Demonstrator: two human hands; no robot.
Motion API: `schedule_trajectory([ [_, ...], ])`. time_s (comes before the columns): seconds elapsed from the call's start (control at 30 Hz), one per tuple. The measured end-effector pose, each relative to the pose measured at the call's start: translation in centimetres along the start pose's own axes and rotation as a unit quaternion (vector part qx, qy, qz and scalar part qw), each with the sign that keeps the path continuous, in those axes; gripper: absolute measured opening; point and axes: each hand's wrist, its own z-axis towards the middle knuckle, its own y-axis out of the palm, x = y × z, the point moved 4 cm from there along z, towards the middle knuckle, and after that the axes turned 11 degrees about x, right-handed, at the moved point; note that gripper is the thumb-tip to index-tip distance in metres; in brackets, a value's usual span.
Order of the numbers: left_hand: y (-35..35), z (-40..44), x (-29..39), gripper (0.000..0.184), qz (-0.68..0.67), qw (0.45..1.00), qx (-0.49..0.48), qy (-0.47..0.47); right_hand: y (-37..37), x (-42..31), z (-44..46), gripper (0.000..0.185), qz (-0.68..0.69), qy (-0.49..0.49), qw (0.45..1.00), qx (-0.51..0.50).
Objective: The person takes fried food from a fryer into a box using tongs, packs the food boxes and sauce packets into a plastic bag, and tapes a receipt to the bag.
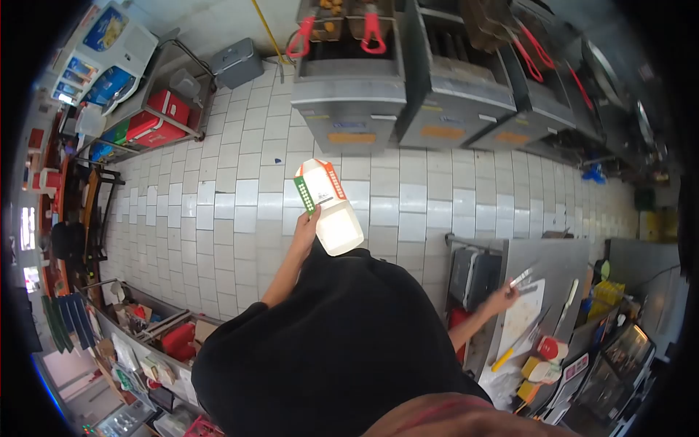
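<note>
My left hand [309,223] grips an opened cardboard takeaway food box [341,227] by its side. The box is white inside, with green and orange printed flaps on its lid, and no food shows in it. Off to the right, my right hand [502,298] is closed on a silvery metal utensil [522,277]; motion blur hides its exact kind. That hand is over a white cutting board [523,317] on a steel table [550,255]. A knife with a yellow handle [502,359] lies near the board, and a white-handled tool [572,292] lies beyond it.
Steel deep fryers [348,120] line the far side, with red-handled baskets [373,36] on top. A metal rack at left holds a red cooler box [159,120]. A grey bin [237,64] stands by the wall. Folded food boxes [542,370] sit at lower right.
</note>
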Motion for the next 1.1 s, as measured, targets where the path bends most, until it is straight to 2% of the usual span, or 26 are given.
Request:
schedule_trajectory([
  [0.03, -1.8, 2.3, 1.6, 0.05, 0.021, 1.0, 0.016, 0.014, 4.2, -5.6, -2.7, 0.033, -0.016, -0.022, 0.999, -0.044],
  [0.1, -5.7, 6.8, 5.7, 0.053, 0.065, 0.996, 0.05, 0.039, 12.9, -12.3, -6.7, 0.025, 0.133, -0.076, 0.983, -0.1],
  [0.13, -7.3, 8.6, 8.6, 0.057, 0.054, 0.994, 0.068, 0.068, 16.2, -18.5, -9.2, 0.03, 0.183, 0.028, 0.967, -0.174],
  [0.2, -10.3, 11.8, 14.6, 0.055, 0.005, 0.983, 0.147, 0.113, 22.0, -28.9, -12.5, 0.04, 0.27, 0.015, 0.92, -0.284],
  [0.27, -12.7, 14.9, 18.8, 0.05, -0.051, 0.971, 0.189, 0.137, 26.0, -38.7, -14.9, 0.057, 0.268, 0.019, 0.885, -0.381],
  [0.33, -13.7, 18.5, 21.1, 0.049, -0.046, 0.976, 0.158, 0.145, 30.4, -46.0, -16.2, 0.059, 0.243, -0.105, 0.88, -0.395],
  [0.4, -14.2, 21.7, 22.5, 0.043, -0.018, 0.983, 0.127, 0.132, 35.3, -52.2, -17.3, 0.056, 0.227, -0.188, 0.854, -0.429],
  [0.47, -13.1, 23.5, 24.2, 0.039, -0.1, 0.987, 0.078, 0.103, 39.9, -57.8, -18.4, 0.048, 0.168, -0.251, 0.839, -0.452],
  [0.5, -12.4, 24.3, 25.1, 0.036, -0.139, 0.985, 0.054, 0.092, 42.4, -60.5, -19.1, 0.049, 0.155, -0.299, 0.824, -0.456],
  [0.53, -12.0, 24.9, 25.5, 0.034, -0.167, 0.983, 0.009, 0.07, 44.6, -62.5, -19.8, 0.05, 0.139, -0.343, 0.808, -0.458],
  [0.63, -10.7, 26.6, 26.6, 0.037, -0.117, 0.988, -0.095, 0.036, 52.5, -67.4, -21.9, 0.053, 0.063, -0.437, 0.765, -0.469],
  [0.7, -9.5, 27.9, 27.9, 0.038, -0.039, 0.989, -0.145, -0.003, 58.2, -69.4, -23.9, 0.052, 0.01, -0.466, 0.71, -0.527],
  [0.77, -8.8, 28.7, 28.9, 0.04, 0.013, 0.984, -0.177, -0.026, 64.6, -70.2, -26.8, 0.047, -0.08, -0.55, 0.646, -0.523],
  [0.83, -7.8, 30.1, 30.9, 0.041, 0.039, 0.98, -0.195, -0.027, 67.7, -71.4, -29.8, 0.049, -0.145, -0.591, 0.598, -0.521],
  [0.87, -7.6, 31.1, 32.3, 0.051, 0.088, 0.977, -0.194, -0.005, 69.0, -71.9, -31.4, 0.046, -0.173, -0.563, 0.601, -0.54],
  [0.97, -7.5, 37.0, 35.3, 0.054, 0.084, 0.991, -0.094, 0.04, 72.3, -72.4, -35.6, 0.032, -0.264, -0.512, 0.585, -0.571],
  [1.0, -7.1, 39.3, 36.4, 0.055, 0.052, 0.996, -0.056, 0.048, 72.9, -72.8, -36.8, 0.031, -0.308, -0.513, 0.557, -0.576],
  [1.1, -6.9, 46.2, 40.1, 0.059, -0.026, 0.996, 0.052, 0.07, 75.4, -71.9, -38.8, 0.03, -0.347, -0.478, 0.545, -0.595],
])
